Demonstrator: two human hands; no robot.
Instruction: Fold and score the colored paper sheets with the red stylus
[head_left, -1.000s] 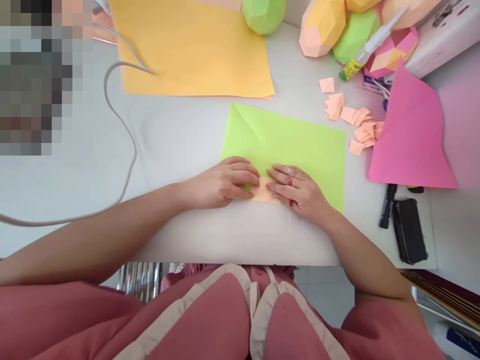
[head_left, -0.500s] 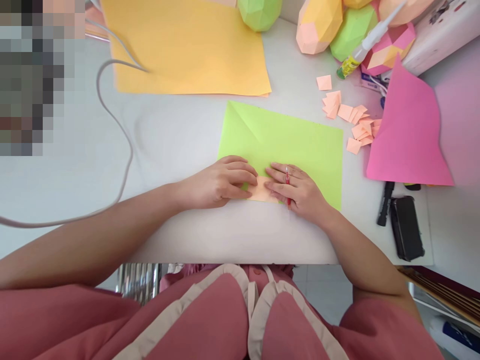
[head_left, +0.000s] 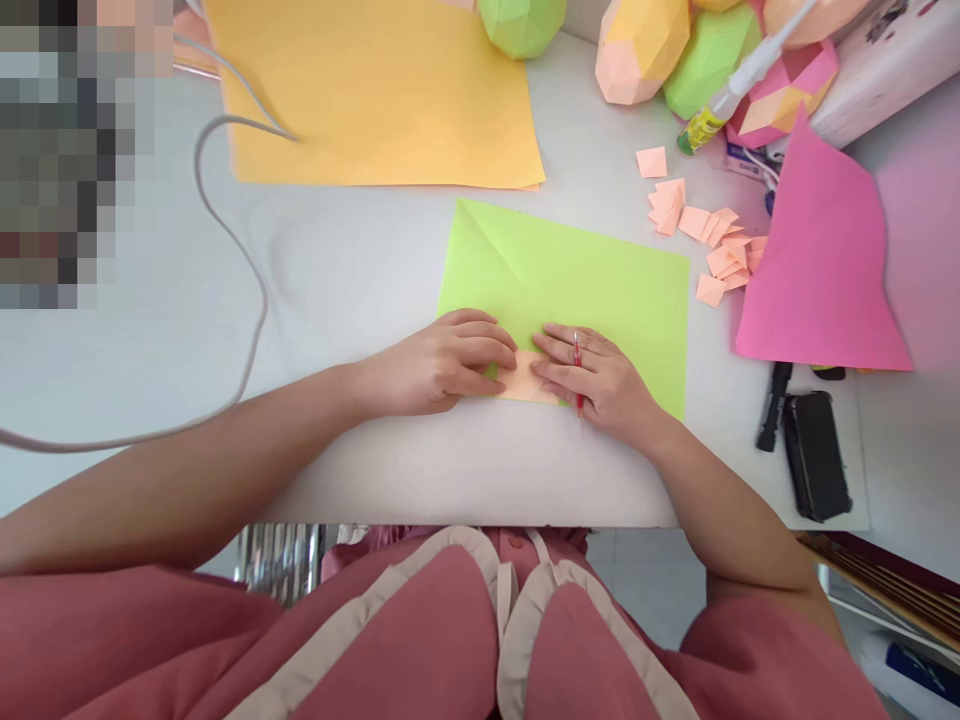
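While both hands rested at the near edge of the white worktop [head_left: 360, 270], a small peach slip [head_left: 525, 383] lay between them, on the near edge of a green sheet [head_left: 600, 280] that spread away toward 12 and 2 o'clock. The left hand [head_left: 439, 368] came in from 9 o'clock, its fingers drawn close together and curled, their tips pressed down on the slip's left end and pinning it to the sheet. The right hand [head_left: 604, 388] came in from 4 o'clock, its fingers laid flat side by side on the slip's right end, and clamped between two of them was a thin red stick [head_left: 577, 372], probably a pen, though it showed too small to be sure. The two sets of fingertips almost met over the slip.

Toward 11 o'clock, well apart from the hands, lay a large orange sheet [head_left: 382, 95], with a grey cable [head_left: 251, 290] looping off it toward 9 o'clock. At 1 o'clock a scatter of peach squares [head_left: 712, 240] lay just beside a pink sheet [head_left: 817, 260] at 2 o'clock. Beyond them stood folded paper solids [head_left: 645, 55] and a glue bottle [head_left: 724, 100] lying tilted. At 3 o'clock a black marker [head_left: 772, 408] lay just beside a black case [head_left: 816, 455].
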